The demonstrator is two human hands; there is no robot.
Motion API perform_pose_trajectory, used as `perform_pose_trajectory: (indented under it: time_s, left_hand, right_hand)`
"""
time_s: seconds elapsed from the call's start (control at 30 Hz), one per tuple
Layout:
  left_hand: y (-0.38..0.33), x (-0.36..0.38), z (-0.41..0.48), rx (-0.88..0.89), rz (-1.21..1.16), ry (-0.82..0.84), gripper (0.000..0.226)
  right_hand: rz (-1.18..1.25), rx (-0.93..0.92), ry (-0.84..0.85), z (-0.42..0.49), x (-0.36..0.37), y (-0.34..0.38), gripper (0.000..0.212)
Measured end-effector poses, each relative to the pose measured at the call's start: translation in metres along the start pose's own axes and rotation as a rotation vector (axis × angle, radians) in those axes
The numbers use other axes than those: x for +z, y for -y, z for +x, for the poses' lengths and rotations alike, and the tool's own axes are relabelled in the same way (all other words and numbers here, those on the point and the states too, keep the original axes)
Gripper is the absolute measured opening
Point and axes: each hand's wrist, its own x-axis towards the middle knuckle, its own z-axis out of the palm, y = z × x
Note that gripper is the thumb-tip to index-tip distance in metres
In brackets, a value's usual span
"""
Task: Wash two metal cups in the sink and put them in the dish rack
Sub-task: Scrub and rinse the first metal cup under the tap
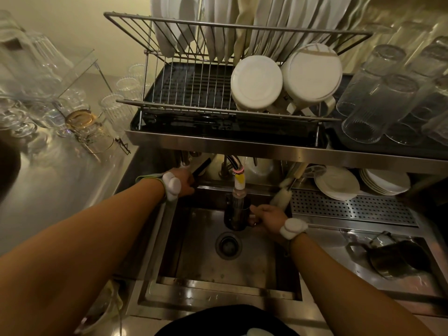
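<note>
My right hand (266,218) grips a dark metal cup (236,215) by its side and holds it upright over the sink (194,251), right under the tap's hose spout (238,190), whose tip reaches into the cup. My left hand (185,181) is at the sink's back left corner with its fingers around a black lever handle (201,169). A second metal cup (392,259) with a handle lies tipped on the counter to the right. The wire dish rack (194,105) stands on the shelf above the sink, its left half bare.
Two white mugs (286,83) sit upside down in the rack's right half, plates stand behind them. Glasses crowd the left counter and the right shelf (378,103). White saucers (337,183) and a bottle brush (281,196) lie by a perforated drain plate (351,209).
</note>
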Motion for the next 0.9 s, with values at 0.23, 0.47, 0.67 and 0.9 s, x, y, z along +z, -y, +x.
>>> perform_pose_trajectory:
  time_s: [0.23,0.47,0.67,0.9]
  left_hand:
    - [-0.005,0.018,-0.003,0.004,0.009,0.066,0.042]
    - [-0.010,0.034,-0.003,0.020,0.010,0.133,0.038]
    - [-0.003,0.040,-0.007,-0.033,0.037,0.130,0.034]
    - [0.013,0.054,-0.025,-0.165,0.062,0.136,0.043]
  right_hand:
    - [-0.084,-0.072,0.017,-0.008,0.002,0.000,0.031]
    - [-0.130,-0.098,-0.012,-0.013,0.004,-0.003,0.032]
    - [-0.170,-0.081,-0.040,-0.018,0.008,-0.003,0.033]
    - [-0.124,-0.020,-0.034,-0.023,0.021,0.001,0.038]
